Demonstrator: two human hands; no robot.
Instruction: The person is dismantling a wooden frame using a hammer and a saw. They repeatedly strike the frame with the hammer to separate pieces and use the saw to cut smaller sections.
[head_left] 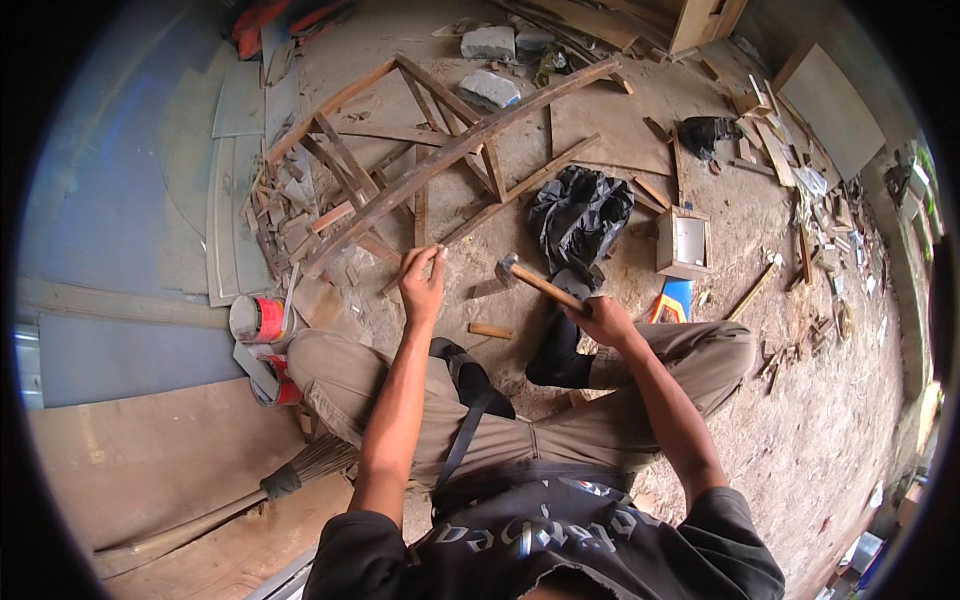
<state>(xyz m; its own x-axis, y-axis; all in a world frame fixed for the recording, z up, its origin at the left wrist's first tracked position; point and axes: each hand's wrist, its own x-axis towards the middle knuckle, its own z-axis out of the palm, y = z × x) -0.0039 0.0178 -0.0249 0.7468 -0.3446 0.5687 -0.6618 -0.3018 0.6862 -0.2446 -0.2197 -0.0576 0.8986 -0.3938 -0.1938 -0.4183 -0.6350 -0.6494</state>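
Wooden-handled, the hammer is lying within the right hand, whose fingers are gripping the shaft; its metal head is pointing toward the left hand. That hand is holding thumb and forefinger close together (whether their tips are meeting, or enclosing something small, is impossible to tell). Beyond both hands, a brown timber frame is resting on the floor, and a crumpled black plastic bag is lying just beyond the hammer.

Hammer in right hand. On floor: frame ahead, bag right of frame, cans near left edge.
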